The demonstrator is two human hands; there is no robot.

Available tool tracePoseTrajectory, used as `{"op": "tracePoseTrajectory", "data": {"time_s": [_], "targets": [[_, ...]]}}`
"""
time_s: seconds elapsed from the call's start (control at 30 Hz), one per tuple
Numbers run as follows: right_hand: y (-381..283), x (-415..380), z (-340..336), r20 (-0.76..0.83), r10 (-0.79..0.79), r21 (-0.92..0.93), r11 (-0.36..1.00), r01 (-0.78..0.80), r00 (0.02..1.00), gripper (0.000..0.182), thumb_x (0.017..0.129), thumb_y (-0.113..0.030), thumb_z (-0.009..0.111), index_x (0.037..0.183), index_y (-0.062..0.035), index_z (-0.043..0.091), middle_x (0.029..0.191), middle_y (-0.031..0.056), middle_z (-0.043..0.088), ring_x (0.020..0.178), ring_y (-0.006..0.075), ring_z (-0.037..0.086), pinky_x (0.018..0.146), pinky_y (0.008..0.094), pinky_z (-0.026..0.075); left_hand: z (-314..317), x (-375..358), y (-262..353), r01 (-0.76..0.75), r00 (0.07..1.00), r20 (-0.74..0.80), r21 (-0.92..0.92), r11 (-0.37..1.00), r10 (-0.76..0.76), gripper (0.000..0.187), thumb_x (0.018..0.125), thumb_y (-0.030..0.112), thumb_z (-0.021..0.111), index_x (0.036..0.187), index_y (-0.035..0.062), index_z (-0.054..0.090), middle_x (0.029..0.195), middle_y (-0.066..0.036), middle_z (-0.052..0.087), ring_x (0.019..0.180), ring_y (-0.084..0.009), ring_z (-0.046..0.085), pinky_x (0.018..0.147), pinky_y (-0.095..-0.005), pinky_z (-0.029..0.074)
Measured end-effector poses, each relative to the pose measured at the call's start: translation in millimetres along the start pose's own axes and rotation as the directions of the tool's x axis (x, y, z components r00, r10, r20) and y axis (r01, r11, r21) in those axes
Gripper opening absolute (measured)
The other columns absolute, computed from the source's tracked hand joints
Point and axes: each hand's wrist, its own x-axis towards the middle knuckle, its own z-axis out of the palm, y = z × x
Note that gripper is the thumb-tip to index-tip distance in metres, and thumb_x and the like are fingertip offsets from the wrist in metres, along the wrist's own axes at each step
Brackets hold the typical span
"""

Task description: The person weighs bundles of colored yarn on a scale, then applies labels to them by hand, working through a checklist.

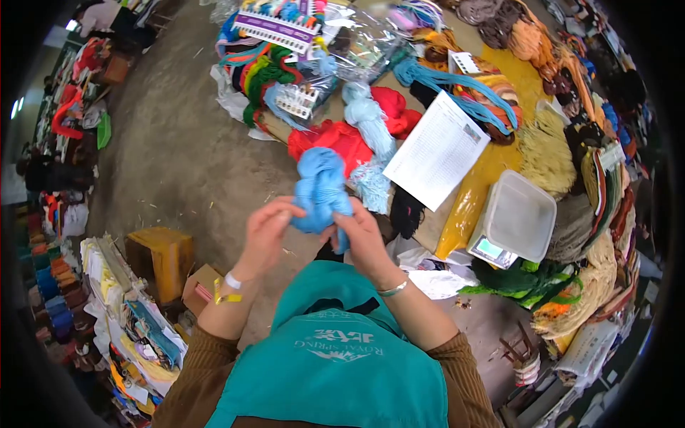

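Observation:
A twisted skein of blue yarn is held up between my two hands, just in front of the teal apron. My left hand pinches its left edge with thumb and fingertips. On the lower right side, the fingers of my right hand close round the skein's end. Red yarn lies on the table behind the blue skein. Beside it is a light blue skein, and a printed sheet of paper rests to the right of that.
A clear plastic tub sits on a scale at the right. Green yarn lies below them. Colour cards and plastic bags are at the table's far end. A cardboard box stands at the left.

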Motion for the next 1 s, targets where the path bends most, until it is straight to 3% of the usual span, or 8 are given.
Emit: {"op": "tracePoseTrajectory", "data": {"time_s": [0.1, 0.33, 0.67, 0.73, 0.8, 0.83, 0.9, 1.0], "targets": [[3.9, -5.0, 15.3, 0.072, 0.078, 0.04, 0.996, -0.081, 0.994, 0.022, 0.097, -0.021, 0.054, 0.116, -0.0078, 0.051, 0.09, 0.0057, 0.066, 0.073, 0.0127, 0.065, 0.057, 0.0226, 0.046, -11.5, -16.7, 14.7, -0.027, 0.996, -0.085, -0.279, 0.96, 0.003, 0.024, 0.095, 0.019, 0.055, 0.096, -0.0031, 0.064, 0.114, -0.012, 0.059, 0.106, -0.0216, 0.056, 0.094, -0.0383, 0.045], [-4.2, -0.3, 38.7, 0.202, 0.057, 0.174, 0.98, -0.094, 0.978, 0.025, 0.098, -0.023, 0.052, 0.117, -0.0077, 0.05, 0.101, 0.0054, 0.064, 0.076, 0.014, 0.066, 0.06, 0.0231, 0.046, -37.4, -49.1, 49.3, -0.123, 0.982, -0.163, -0.192, 0.974, 0.091, 0.027, 0.095, 0.027, 0.052, 0.089, 0.0015, 0.055, 0.109, -0.012, 0.055, 0.105, -0.0258, 0.055, 0.093, -0.0492, 0.044], [-22.7, 111.0, -13.5, -0.008, -0.137, 0.361, 0.923, 0.131, 0.991, 0.029, 0.095, -0.018, 0.055, 0.122, -0.0079, 0.05, 0.091, 0.0044, 0.063, 0.073, 0.014, 0.066, 0.056, 0.0242, 0.046, -39.7, -22.1, 69.1, -0.131, 0.986, -0.105, -0.031, 0.991, 0.128, 0.027, 0.095, 0.028, 0.054, 0.084, 0.0028, 0.054, 0.111, -0.014, 0.052, 0.099, -0.0276, 0.055, 0.09, -0.0472, 0.043], [-13.2, 147.5, -46.2, -0.215, -0.218, 0.229, 0.936, 0.266, 0.952, 0.038, 0.092, -0.02, 0.058, 0.126, -0.0042, 0.05, 0.099, 0.0097, 0.065, 0.09, 0.0211, 0.066, 0.069, 0.0303, 0.051, -39.7, -15.3, 64.5, -0.107, 0.989, -0.106, 0.009, 0.994, 0.107, 0.028, 0.094, 0.028, 0.055, 0.085, 0.0022, 0.055, 0.111, -0.014, 0.052, 0.098, -0.0272, 0.056, 0.09, -0.0461, 0.043], [30.3, 177.5, -90.7, -0.383, -0.491, -0.385, 0.855, 0.348, 0.782, 0.048, 0.088, -0.022, 0.063, 0.129, 0.0002, 0.048, 0.11, 0.0157, 0.064, 0.104, 0.0272, 0.062, 0.086, 0.0368, 0.05, -40.2, -7.3, 61.1, -0.064, 0.996, -0.058, 0.049, 0.997, 0.067, 0.026, 0.094, 0.025, 0.057, 0.089, -0.0003, 0.06, 0.113, -0.013, 0.053, 0.1, -0.0252, 0.056, 0.093, -0.0421, 0.043], [44.6, 166.5, -91.9, -0.449, -0.635, -0.699, 0.688, 0.196, 0.629, 0.052, 0.085, -0.022, 0.067, 0.128, 0.0026, 0.05, 0.118, 0.0197, 0.062, 0.108, 0.0311, 0.06, 0.094, 0.0399, 0.046, -36.6, -4.3, 57.8, -0.058, 0.996, -0.068, 0.087, 0.995, 0.064, 0.025, 0.094, 0.023, 0.056, 0.091, -0.0011, 0.061, 0.113, -0.012, 0.053, 0.102, -0.0248, 0.056, 0.094, -0.041, 0.042], [55.9, 130.8, -79.5, -0.359, -0.496, -0.7, 0.703, 0.123, 0.791, 0.044, 0.087, -0.02, 0.066, 0.123, 0.0026, 0.054, 0.114, 0.0169, 0.063, 0.103, 0.0227, 0.061, 0.09, 0.0349, 0.048, -33.8, 1.2, 51.1, -0.024, 1.0, -0.014, 0.156, 0.987, 0.027, 0.022, 0.094, 0.015, 0.053, 0.095, -0.003, 0.065, 0.115, -0.011, 0.055, 0.107, -0.0225, 0.055, 0.099, -0.0374, 0.039], [23.3, 56.5, -28.8, -0.178, -0.196, -0.219, 0.963, 0.155, 0.964, 0.03, 0.093, -0.015, 0.062, 0.118, 0.0013, 0.058, 0.109, 0.009, 0.065, 0.101, 0.0126, 0.06, 0.089, 0.0281, 0.047, -16.8, 6.5, 41.9, -0.048, 0.998, 0.059, 0.493, 0.869, 0.021, 0.021, 0.091, 0.008, 0.052, 0.101, -0.001, 0.068, 0.116, -0.01, 0.057, 0.107, -0.0192, 0.055, 0.095, -0.0323, 0.04]]}}
